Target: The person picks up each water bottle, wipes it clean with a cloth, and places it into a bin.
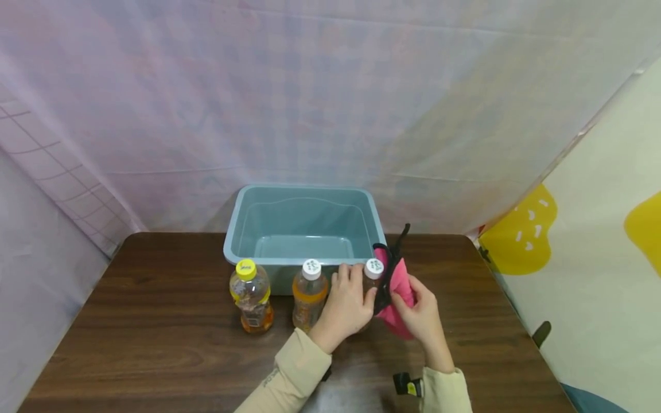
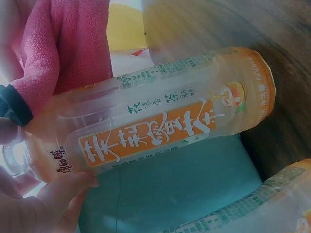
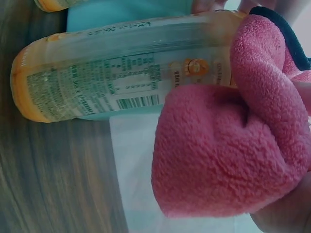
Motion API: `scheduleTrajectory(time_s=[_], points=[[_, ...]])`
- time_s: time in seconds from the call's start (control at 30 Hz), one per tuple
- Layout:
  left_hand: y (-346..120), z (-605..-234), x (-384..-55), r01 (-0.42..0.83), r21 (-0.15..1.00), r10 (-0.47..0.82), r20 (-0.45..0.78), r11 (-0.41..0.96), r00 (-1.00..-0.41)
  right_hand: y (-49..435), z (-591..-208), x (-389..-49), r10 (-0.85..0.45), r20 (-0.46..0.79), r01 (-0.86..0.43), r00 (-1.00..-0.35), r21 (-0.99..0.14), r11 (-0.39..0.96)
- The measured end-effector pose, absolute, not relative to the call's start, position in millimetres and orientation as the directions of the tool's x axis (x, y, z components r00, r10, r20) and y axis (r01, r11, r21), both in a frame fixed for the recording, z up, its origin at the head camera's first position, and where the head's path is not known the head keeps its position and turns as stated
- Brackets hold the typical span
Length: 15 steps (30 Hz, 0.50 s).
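My left hand (image 1: pixel 348 304) grips a clear bottle with an orange label (image 2: pixel 160 121) and a white cap (image 1: pixel 374 267), standing on the brown table (image 1: pixel 155 344) in front of the tub. My right hand (image 1: pixel 420 312) holds a pink fleece cloth with black trim (image 1: pixel 397 287) against the bottle's right side. In the right wrist view the pink cloth (image 3: pixel 228 145) covers the bottle's upper part (image 3: pixel 112 73). My left thumb (image 2: pixel 63 189) lies on the bottle near its neck.
An empty grey-blue plastic tub (image 1: pixel 304 235) stands at the table's back. Two more bottles stand before it: one with a yellow cap (image 1: pixel 251 295) and one with a white cap (image 1: pixel 310 292). A pale curtain hangs behind.
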State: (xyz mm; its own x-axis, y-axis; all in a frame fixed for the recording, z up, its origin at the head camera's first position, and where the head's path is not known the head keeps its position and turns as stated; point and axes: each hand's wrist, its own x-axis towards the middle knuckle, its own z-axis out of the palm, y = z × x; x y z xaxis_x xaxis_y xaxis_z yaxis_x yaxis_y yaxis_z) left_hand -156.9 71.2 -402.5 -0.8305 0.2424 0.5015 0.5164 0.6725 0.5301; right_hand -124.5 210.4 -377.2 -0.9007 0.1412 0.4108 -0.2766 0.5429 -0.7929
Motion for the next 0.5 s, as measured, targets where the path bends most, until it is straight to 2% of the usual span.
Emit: scheduleTrajectory(time_s=[0.3,0.5], points=[[71.8,-403.4,-157.3,0.521,0.525,0.247,0.505,0.673,-0.827,213.0,-380.2,-122.5,0.088,0.384,-0.271,-0.919,-0.779,0.565],[71.8,-404.2,-158.0,0.516,0.516,0.238,0.51,0.684,-0.826,221.9,-408.4,-126.9,0.088,0.336,-0.234,-0.938,-0.798,0.555]])
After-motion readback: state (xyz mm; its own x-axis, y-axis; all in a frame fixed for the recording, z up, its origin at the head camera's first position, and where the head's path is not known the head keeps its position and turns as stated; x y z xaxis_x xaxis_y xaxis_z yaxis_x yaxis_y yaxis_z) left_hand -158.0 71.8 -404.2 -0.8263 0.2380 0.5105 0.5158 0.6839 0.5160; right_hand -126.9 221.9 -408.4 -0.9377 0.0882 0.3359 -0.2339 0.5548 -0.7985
